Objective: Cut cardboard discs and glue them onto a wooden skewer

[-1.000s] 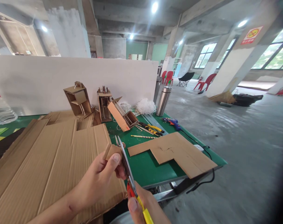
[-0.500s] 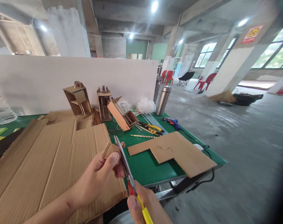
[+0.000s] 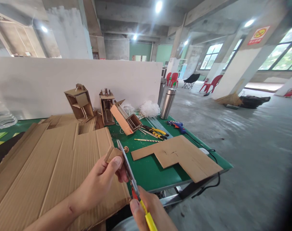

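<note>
Between the thumb and fingers of my left hand (image 3: 105, 175) is a small piece of cardboard (image 3: 114, 154). My right hand (image 3: 149, 207) grips a pair of scissors (image 3: 129, 168) by its yellow and red handles. The blades point up and away, lying along the right edge of the small piece; they look nearly closed. Just past the blades a small curled brown bit (image 3: 126, 149) shows. Under my left forearm spreads a large corrugated cardboard sheet (image 3: 56, 166). To the right, a step-shaped cardboard piece (image 3: 177, 154) with a dark pen mark lies on the green table (image 3: 148, 170).
Several cardboard box models (image 3: 80, 104) stand along the white partition (image 3: 76, 73). Pliers (image 3: 158, 132), a striped pencil (image 3: 147, 140), a blue glue gun (image 3: 178, 125), a steel flask (image 3: 168, 103) and white string (image 3: 149, 109) lie farther back. A black cable (image 3: 218, 160) hangs over the right edge.
The view has shifted very slightly. Both hands, the scissors and the small cardboard piece keep almost the same positions, with the blades a little closer together.
</note>
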Available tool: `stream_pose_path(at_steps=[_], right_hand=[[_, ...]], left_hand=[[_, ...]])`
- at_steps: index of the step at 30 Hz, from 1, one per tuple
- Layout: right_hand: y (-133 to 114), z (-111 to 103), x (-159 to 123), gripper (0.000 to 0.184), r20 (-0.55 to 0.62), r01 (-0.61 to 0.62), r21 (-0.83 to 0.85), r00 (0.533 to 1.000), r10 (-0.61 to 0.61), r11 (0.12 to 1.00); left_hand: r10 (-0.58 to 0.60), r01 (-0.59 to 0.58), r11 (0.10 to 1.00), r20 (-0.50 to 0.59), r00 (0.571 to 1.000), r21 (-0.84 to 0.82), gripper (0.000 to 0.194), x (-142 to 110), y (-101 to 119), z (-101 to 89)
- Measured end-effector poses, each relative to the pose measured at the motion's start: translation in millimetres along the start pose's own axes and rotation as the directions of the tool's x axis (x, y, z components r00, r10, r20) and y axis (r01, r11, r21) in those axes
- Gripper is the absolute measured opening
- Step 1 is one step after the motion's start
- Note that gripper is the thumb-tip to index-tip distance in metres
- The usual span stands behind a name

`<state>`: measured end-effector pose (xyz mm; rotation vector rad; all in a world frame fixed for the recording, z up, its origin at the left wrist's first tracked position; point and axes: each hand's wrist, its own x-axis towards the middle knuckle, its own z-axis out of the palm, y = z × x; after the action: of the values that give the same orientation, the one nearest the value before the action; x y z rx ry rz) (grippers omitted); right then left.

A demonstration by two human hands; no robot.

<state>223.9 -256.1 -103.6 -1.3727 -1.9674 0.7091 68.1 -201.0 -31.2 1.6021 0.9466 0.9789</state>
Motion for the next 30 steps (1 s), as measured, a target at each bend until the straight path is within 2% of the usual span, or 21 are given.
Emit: stream_pose_path(at_steps=[7, 14, 22, 30], right_hand=[[-1, -3, 2, 0.026, 0.037, -0.020, 0.067, 0.999, 0.017, 0.998], [-1, -9, 0, 0.029, 0.085, -0.028, 0.123, 0.996, 0.018, 0.992], [-2, -14, 1, 0.023, 0.082, -0.014, 0.151, 0.997, 0.002, 0.988], [-1, -9, -1, 0.031, 0.079, -0.021, 0.129, 0.997, 0.011, 0.991]], left_hand=[[-0.019, 0.018, 0.999, 0.039, 0.999, 0.034, 0.050, -1, -4, -6.7], [-0.013, 0.006, 0.997, 0.086, 0.996, 0.083, 0.051, 0, 9, -10.6], [-0.055, 0.025, 0.988, 0.192, 0.980, 0.155, 0.054, 2, 14, -22.5], [-0.066, 0.017, 0.983, 0.269, 0.961, 0.180, 0.050, 4, 13, -31.9]])
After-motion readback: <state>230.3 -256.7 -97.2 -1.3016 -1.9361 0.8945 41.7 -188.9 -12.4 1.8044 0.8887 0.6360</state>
